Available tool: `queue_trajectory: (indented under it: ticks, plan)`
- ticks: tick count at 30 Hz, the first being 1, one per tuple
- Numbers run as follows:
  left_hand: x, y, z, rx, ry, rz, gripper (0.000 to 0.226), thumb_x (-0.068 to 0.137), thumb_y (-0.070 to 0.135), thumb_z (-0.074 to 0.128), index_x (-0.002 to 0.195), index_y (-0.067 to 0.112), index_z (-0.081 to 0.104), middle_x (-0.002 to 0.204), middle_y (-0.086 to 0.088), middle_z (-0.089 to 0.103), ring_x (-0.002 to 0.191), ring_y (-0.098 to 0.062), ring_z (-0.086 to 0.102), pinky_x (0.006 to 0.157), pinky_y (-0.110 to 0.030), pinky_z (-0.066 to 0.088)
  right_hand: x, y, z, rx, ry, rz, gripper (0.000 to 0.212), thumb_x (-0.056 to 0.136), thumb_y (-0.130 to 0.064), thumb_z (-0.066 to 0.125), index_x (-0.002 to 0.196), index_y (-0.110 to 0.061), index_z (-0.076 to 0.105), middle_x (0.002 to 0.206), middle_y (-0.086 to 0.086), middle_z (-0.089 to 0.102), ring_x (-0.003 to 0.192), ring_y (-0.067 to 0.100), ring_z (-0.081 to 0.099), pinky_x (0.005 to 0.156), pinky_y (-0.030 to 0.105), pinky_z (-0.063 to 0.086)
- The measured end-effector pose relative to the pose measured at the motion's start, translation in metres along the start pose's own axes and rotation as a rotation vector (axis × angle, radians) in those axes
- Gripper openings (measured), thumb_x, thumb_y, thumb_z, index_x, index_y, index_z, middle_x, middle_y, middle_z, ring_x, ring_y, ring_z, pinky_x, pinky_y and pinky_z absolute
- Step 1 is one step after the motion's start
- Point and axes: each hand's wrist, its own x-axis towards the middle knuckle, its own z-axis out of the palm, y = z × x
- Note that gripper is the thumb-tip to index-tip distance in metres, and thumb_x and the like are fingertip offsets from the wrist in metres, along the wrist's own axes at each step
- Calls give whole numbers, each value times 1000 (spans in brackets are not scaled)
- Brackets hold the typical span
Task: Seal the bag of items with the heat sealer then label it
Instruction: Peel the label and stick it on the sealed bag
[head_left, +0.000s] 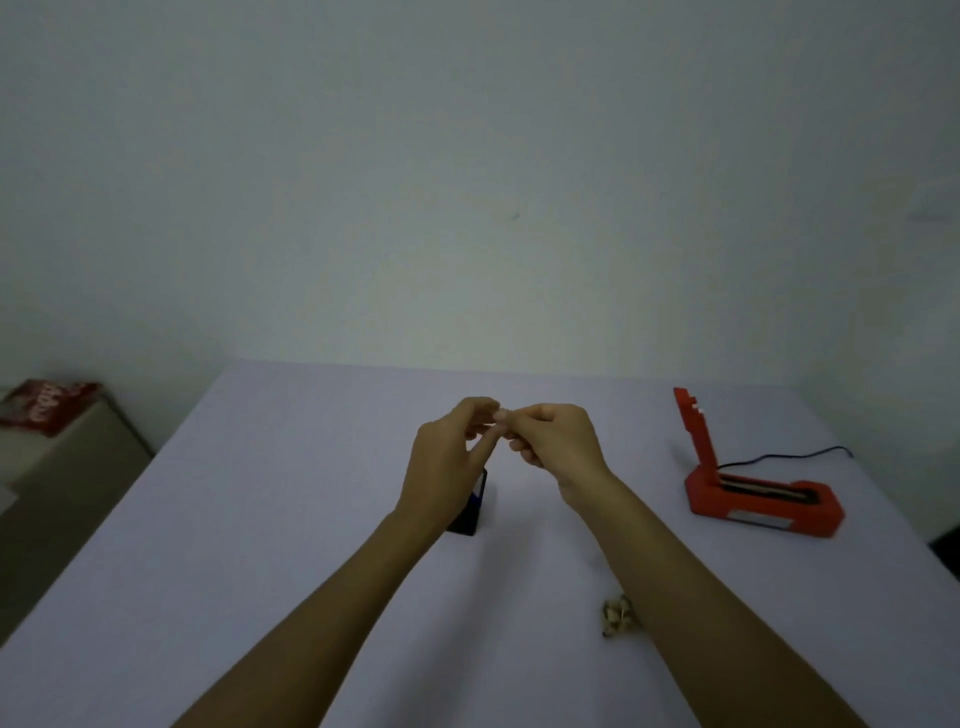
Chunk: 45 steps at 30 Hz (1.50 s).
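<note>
Fingers (485, 415) of both hands meet in mid-air above the middle of the tabletop (260, 519), curled toward one another with the tips touching or nearly so; whatever they may be pinching is too small and blurred to make out, so I cannot tell if either hand holds anything. Left hand (449, 457) is seen from the back, thumb and forefinger bent inward at the top, the other fingers curled beneath. Right hand (558, 441) mirrors it, knuckles up, fingertips drawn in toward the left hand's. Both bare forearms reach in from the bottom edge. Just behind and below the left wrist stands a small dark box (470, 512), upright on the tabletop and partly hidden by the hand. Near the right forearm, closer to the camera, lies a small tan, crumpled clump (618, 616) on the cloth, its nature unclear. Well off to the right sits the red sealer (763, 501), its lid arm raised steeply, the sealing strip exposed along the base, and a black cord (795, 457) trailing away behind it to the right. No clear bag can be made out. At far left, off the tabletop, a red packet (44, 408) rests on a pale cabinet (78, 457).
</note>
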Motion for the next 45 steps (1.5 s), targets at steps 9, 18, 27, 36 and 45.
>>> queue_trajectory:
  ticks: [9, 18, 27, 36, 45]
  plan:
    - [-7, 6, -3, -118, 75, -142, 13, 89, 19, 67, 98, 14, 74, 86, 9, 72, 75, 17, 62, 71, -1, 46, -19, 2, 5, 108, -60, 12, 21, 91, -24, 64, 90, -6, 76, 84, 7, 76, 75, 12, 70, 70, 24, 54]
    - [-6, 5, -10, -129, 82, -188, 13, 89, 20, 66, 94, 12, 75, 77, 16, 66, 72, 17, 61, 68, 0, 44, -15, -1, 11, -72, -53, -80, 18, 92, -17, 60, 87, -10, 75, 82, 4, 76, 73, 9, 70, 70, 21, 56]
    - [-7, 2, -12, -66, 89, -230, 13, 90, 22, 63, 90, 14, 74, 78, 13, 69, 70, 10, 61, 69, 1, 45, -6, 4, 17, -271, -44, -153, 16, 88, -18, 61, 84, -11, 76, 76, 0, 75, 72, 9, 70, 70, 22, 55]
    - [-5, -4, -15, -41, 57, -240, 14, 90, 22, 63, 91, 13, 74, 85, 4, 74, 74, 1, 66, 69, -2, 48, 0, 2, 14, -483, -86, -256, 16, 88, -20, 62, 88, -13, 77, 78, -2, 75, 71, 6, 69, 67, 18, 54]
    - [-1, -5, -20, -54, 4, -199, 18, 88, 24, 67, 97, 11, 75, 84, 0, 75, 72, -4, 68, 74, -15, 55, 5, -7, 6, -558, -164, -267, 18, 90, -22, 61, 90, -14, 77, 81, -3, 76, 78, 8, 70, 68, 23, 54]
